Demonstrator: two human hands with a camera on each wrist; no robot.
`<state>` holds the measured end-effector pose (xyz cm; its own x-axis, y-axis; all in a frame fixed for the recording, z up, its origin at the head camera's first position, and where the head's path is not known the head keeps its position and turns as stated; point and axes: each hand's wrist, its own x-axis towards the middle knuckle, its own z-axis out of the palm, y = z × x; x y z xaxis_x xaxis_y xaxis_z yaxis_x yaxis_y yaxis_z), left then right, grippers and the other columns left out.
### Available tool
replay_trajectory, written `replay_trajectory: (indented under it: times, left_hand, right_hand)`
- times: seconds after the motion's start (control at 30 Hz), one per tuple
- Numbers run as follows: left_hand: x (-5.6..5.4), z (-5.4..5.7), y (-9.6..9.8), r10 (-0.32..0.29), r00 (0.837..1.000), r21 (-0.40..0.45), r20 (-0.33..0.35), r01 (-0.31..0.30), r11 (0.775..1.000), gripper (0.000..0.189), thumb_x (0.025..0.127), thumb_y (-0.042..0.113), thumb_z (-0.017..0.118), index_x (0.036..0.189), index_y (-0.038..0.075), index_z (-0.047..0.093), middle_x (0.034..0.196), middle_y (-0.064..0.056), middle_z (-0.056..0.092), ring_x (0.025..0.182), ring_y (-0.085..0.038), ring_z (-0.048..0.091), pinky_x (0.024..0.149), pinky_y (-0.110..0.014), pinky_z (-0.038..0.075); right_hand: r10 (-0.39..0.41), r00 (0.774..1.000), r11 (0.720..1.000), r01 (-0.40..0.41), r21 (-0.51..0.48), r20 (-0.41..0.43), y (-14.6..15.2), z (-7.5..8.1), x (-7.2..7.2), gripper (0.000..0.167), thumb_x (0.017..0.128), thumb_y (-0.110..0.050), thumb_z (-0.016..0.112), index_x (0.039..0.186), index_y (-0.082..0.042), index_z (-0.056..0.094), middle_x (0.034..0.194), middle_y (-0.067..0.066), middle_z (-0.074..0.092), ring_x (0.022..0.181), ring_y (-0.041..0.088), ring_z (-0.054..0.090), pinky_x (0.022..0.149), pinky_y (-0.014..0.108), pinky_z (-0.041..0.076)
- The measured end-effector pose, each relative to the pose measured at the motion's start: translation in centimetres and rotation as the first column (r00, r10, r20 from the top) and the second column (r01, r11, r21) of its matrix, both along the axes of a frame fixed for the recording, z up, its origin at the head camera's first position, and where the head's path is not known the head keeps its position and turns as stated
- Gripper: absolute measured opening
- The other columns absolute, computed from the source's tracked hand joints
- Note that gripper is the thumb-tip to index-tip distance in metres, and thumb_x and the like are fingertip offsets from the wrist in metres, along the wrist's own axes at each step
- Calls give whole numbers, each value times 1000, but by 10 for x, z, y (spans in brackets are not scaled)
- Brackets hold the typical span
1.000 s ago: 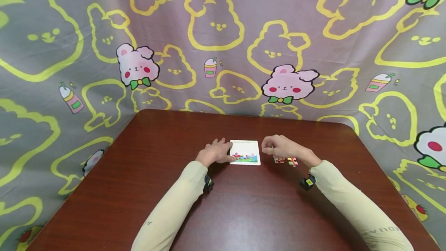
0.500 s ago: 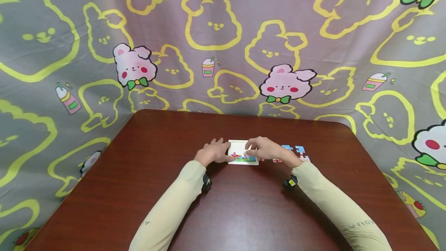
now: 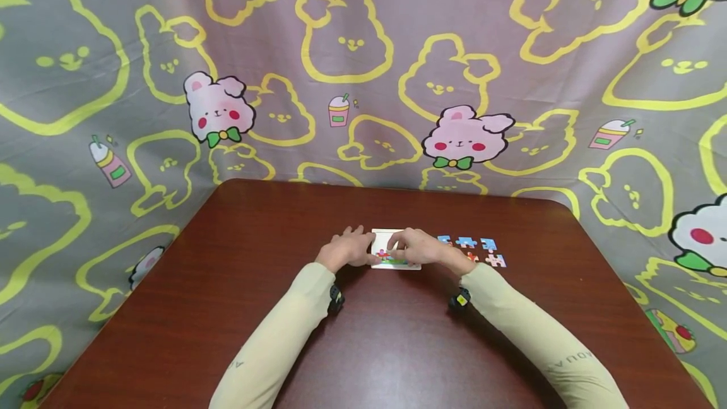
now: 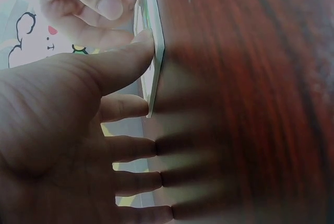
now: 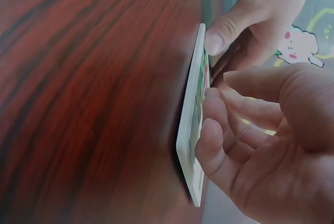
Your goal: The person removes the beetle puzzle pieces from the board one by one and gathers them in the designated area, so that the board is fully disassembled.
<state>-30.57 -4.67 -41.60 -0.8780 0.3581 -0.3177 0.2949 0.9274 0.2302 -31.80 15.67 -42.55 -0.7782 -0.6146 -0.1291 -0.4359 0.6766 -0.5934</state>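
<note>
A small white-framed puzzle board (image 3: 382, 240) lies flat on the table between both hands, with colourful picture pieces along its near part. My left hand (image 3: 349, 247) rests at its left side. In the left wrist view the left thumb (image 4: 128, 62) lies over the board's edge, while the other fingers stretch straight down to the table. Over the board's right half, my right hand (image 3: 421, 247) touches the surface with bent fingertips (image 5: 211, 132). Its thumb stays apart from them, and no piece shows between them. The right hand covers part of the picture.
Several loose jigsaw pieces lie right of the board, among them a blue one (image 3: 466, 242) and a pinkish one (image 3: 496, 259); the right wrist partly hides some. A patterned curtain (image 3: 363, 93) hangs behind the brown table (image 3: 375, 333).
My right hand has moved left from beside the loose pieces onto the board, then slightly farther left, uncovering more pieces. The left hand keeps its place at the board.
</note>
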Motion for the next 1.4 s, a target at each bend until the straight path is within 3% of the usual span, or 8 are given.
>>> replay_trajectory:
  times: [0.27, 0.5, 1.1, 1.4]
  left_hand:
    - [-1, -4, -1, -11, 1000, 4, -16, 11, 1000, 69, 95, 49, 59, 153, 21, 35, 163, -14, 24, 150, -42, 18, 117, -61, 24]
    - [-1, -3, -1, -16, 1000, -8, -25, 16, 1000, 70, 95, 49, 59, 153, 19, 35, 162, -14, 25, 150, -42, 19, 116, -61, 26]
    - [-1, -2, 0, -30, 999, -7, -18, 30, 1000, 69, 96, 47, 58, 154, 20, 34, 163, -14, 22, 150, -42, 18, 116, -61, 25]
    - [-2, -2, -1, -25, 1000, -1, -9, 25, 1000, 69, 96, 47, 58, 154, 20, 33, 163, -15, 22, 150, -42, 17, 117, -61, 24]
  right_hand:
    - [-32, 999, 999, 32, 9, -12, -11, -5, 2, 9, 91, -5, 63, 97, -4, 69, 80, 5, 73, 45, 8, 54, 41, 20, 44]
    - [-70, 997, 995, 71, 67, -29, -18, -6, 0, 7, 90, -6, 65, 95, -5, 69, 80, 3, 72, 47, 6, 54, 43, 21, 48]
    - [-149, 985, 988, 145, 60, 81, -21, -5, -4, 10, 91, -13, 70, 95, -9, 62, 80, 2, 69, 48, 11, 57, 44, 25, 50]
    - [-124, 982, 992, 124, 6, 143, -18, -6, -7, 8, 98, -8, 56, 91, -8, 59, 74, 4, 61, 49, 12, 55, 44, 25, 47]
